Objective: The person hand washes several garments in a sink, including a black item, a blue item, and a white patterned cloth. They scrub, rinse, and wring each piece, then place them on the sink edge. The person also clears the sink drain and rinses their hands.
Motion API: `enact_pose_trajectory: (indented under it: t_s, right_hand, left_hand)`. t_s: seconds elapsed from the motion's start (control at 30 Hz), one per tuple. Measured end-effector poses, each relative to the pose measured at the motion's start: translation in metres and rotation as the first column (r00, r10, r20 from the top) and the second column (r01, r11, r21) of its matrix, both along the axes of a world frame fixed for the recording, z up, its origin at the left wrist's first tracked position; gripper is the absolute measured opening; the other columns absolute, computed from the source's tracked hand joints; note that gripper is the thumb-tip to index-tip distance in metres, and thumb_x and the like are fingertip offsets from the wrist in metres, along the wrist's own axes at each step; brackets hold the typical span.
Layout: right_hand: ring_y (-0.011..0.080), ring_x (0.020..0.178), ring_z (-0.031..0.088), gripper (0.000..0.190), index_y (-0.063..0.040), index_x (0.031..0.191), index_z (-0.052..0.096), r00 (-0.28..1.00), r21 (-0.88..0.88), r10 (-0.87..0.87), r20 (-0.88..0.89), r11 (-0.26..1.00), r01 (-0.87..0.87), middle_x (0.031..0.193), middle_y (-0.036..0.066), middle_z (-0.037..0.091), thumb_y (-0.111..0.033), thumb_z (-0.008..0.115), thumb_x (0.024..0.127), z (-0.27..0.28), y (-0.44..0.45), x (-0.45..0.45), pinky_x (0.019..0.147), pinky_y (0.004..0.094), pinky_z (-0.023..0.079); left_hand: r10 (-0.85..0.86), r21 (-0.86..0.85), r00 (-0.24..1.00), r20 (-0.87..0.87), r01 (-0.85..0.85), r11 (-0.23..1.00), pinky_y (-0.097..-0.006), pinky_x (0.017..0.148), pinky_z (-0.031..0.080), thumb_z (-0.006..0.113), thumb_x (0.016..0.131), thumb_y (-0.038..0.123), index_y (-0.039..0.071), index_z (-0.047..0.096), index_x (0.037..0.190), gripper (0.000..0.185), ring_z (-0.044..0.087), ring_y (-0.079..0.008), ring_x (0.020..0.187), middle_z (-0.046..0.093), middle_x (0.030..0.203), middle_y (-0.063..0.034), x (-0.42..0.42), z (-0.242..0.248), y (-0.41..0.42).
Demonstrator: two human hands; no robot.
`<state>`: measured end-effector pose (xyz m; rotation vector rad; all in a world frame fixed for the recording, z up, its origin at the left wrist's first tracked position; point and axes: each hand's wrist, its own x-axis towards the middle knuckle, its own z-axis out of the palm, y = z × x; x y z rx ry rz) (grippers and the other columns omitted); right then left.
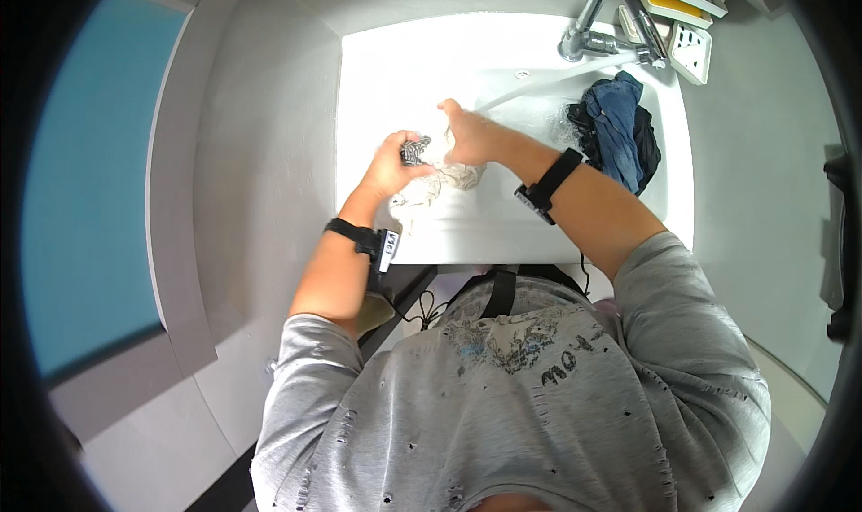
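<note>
My left hand [390, 167] grips a bunched, light cloth with a dark pattern [461, 175] over the left part of a white sink [525, 243]. Its dark-striped part [413, 151] shows between my thumb and fingers, and a loose end hangs below. My right hand [475, 135] is at the upper right of the same cloth, thumb and fingers curved around pale fabric; glare hides exactly how it holds. Water runs from a chrome faucet [596, 41] in a slanting stream that reaches my right hand. Blue denim cloth [616, 121] lies on black cloth [648, 152] in the basin's right side.
White soap trays [690, 54], one with a yellow item [673, 0], are fixed at the back right corner. Grey walls [269, 142] stand close on both sides of the sink. A drain or overflow fitting [522, 74] sits at the basin's back.
</note>
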<state>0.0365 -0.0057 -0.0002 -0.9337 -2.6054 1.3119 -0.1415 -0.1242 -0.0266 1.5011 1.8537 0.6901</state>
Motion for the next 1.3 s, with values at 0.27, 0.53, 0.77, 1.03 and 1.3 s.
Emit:
enact_pose_trajectory:
  t_s: [0.27, 0.53, 0.77, 1.03, 1.3]
  right_hand:
    - [0.0403, 0.094, 0.062, 0.041, 0.000, 0.101, 0.051, 0.986, 0.506, -0.153, -0.073, 0.846, 0.169, 0.100, 0.023, 0.061, -0.025, 0.075, 0.079, 0.114, 0.026, 0.014, 0.078, 0.0452, 0.051]
    - [0.0363, 0.079, 0.062, 0.010, -0.010, 0.101, 0.049, 0.893, 0.551, -0.050, -0.447, 0.771, 0.318, 0.088, 0.018, 0.056, -0.014, 0.047, 0.091, 0.041, -0.035, 0.000, 0.067, 0.0462, 0.053]
    - [0.0397, 0.077, 0.055, 0.025, -0.001, 0.100, 0.047, 0.902, 0.159, 0.061, -0.428, 0.987, 0.009, 0.087, 0.021, 0.054, -0.006, 0.061, 0.080, -0.037, -0.091, 0.014, 0.066, 0.0433, 0.045]
    - [0.0103, 0.065, 0.049, 0.024, -0.006, 0.074, 0.059, 0.922, -0.808, -0.247, -0.298, 0.580, -0.105, 0.074, 0.002, 0.062, -0.024, 0.067, 0.088, 0.001, -0.084, 0.004, 0.064, 0.0231, 0.045]
    - [0.0301, 0.085, 0.068, 0.044, 0.003, 0.099, 0.058, 0.902, -0.135, -0.393, 0.176, 0.898, 0.418, 0.083, 0.017, 0.068, -0.039, 0.062, 0.087, -0.057, -0.006, 0.006, 0.076, 0.0394, 0.053]
  left_hand:
    - [0.380, 0.421, 0.924, -0.049, -0.326, 0.846, -0.0342, 0.068, 0.051, 0.070, 0.077, 0.007, 0.001, 0.059, 0.087, 0.016, 0.062, -0.0204, 0.069, 0.064, 0.075, -0.0123, -0.020, 0.089, 0.026]
    - [0.320, 0.224, 0.943, -0.089, -0.294, 0.929, -0.0369, 0.088, 0.051, 0.065, 0.070, -0.004, 0.005, 0.051, 0.127, 0.059, 0.064, -0.0319, 0.099, 0.064, 0.106, -0.0185, -0.007, 0.061, -0.021]
    - [0.140, 0.023, 0.967, -0.212, -0.138, 0.990, -0.0400, 0.106, 0.039, 0.072, 0.067, 0.009, 0.003, 0.058, 0.125, 0.060, 0.048, -0.0368, 0.122, 0.055, 0.125, -0.0212, 0.028, 0.004, -0.077]
    - [0.064, 0.030, 0.981, -0.184, -0.060, 0.998, -0.0416, 0.105, 0.036, 0.076, 0.072, 0.021, 0.013, 0.045, 0.141, 0.076, 0.049, -0.0351, 0.117, 0.048, 0.139, -0.0194, 0.021, -0.004, -0.076]
    - [0.193, 0.242, 0.966, -0.170, -0.149, 0.959, -0.0332, 0.088, 0.047, 0.072, 0.069, 0.003, 0.008, 0.060, 0.102, 0.035, 0.056, -0.0304, 0.103, 0.055, 0.109, -0.0145, 0.033, 0.014, -0.082]
